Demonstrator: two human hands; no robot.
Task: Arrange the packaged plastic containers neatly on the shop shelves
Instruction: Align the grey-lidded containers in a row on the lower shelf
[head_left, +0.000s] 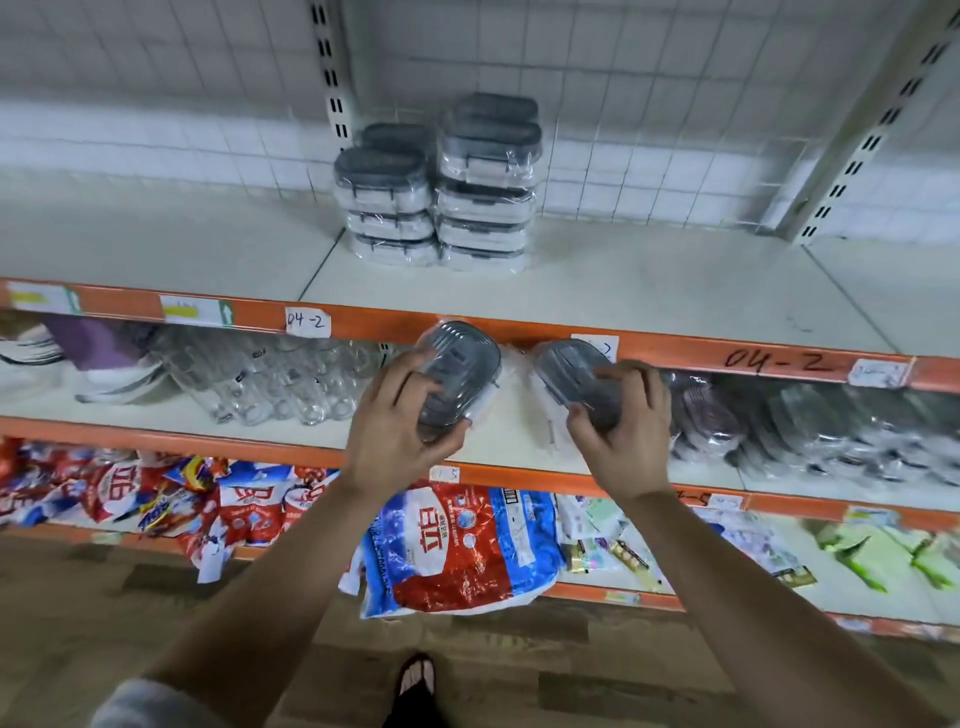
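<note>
- Sandalled foot (415, 680) on the wood-pattern floor, nearest the viewer; two bare forearms rise from here toward the shelving.
- Detergent bags (457, 545), red and blue, lie heaped on the bottom shelf; they are no part of the job.
- Left hand (392, 434): fingers (421, 388) curled over the grey lid of the left container (462, 364), thumb beneath, clamped on it.
- Right hand (623, 431): fingers (618, 371) spread across the lid of the right container (566, 371), thumb at its near end, likewise gripping.
- Both film-wrapped containers hang in the air before the middle shelf (514, 447), level with the orange rail (701, 349), near each other but apart.
- Top shelf (649, 291): the short stack (387, 208) and the tall stack (488, 182) of matching containers stand touching, against the wire grid.
- Step in hand, as judged: lifting the pair onto the top shelf. Clear the rail first, keep lids upward, and support from below, since the film looks slippery. Match the stacks' orientation. The short stack seems the steadier target; let go only once each container sits flat.
</note>
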